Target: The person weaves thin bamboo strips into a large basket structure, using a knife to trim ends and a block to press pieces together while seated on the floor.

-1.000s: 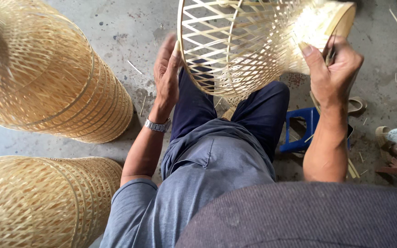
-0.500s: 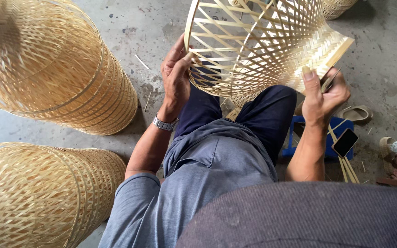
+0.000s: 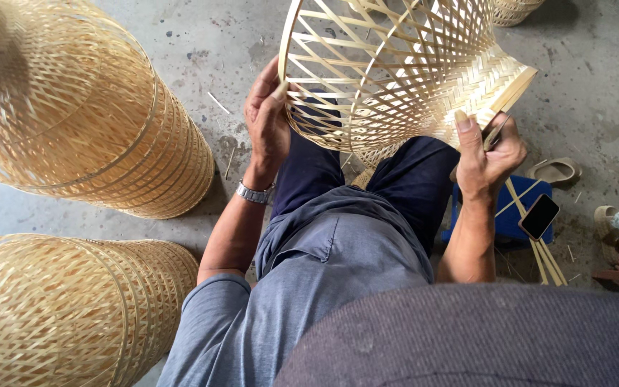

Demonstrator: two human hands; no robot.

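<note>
Here an open-weave bamboo basket (image 3: pixel 402 72) is held up over the knees, above the concrete floor (image 3: pixel 596 93), its round rim turned toward the left and its tighter-woven base toward the right. The left hand (image 3: pixel 266 122) is closed on the rim, thumb laid over the hoop and fingers hidden behind it; the right hand (image 3: pixel 488 154) is shut around a thin dark tool (image 3: pixel 496 132), thumb pressed up against the woven base. Risk, as judged: the strips are thin and springy, so a twist btwn the two hands could crack a strip or open the lattice; the tool tip sits close to the thumb, so a slip could nick it; the grip on the rim is at one spot only, so the basket could swing or drop if that hand is eased. Room is tight on the left, where two large finished baskets (image 3: pixel 73 122) lie near the elbow w/ only a narrow strip of floor btwn. On the right a blue stool (image 3: pixel 514 218) carries a phone (image 3: pixel 539 216) and loose bamboo strips (image 3: pixel 539 251) near its edge, easily knocked off by the forearm. Ahead, the floor is mostly open, apart from a sandal (image 3: pixel 557 170).
</note>
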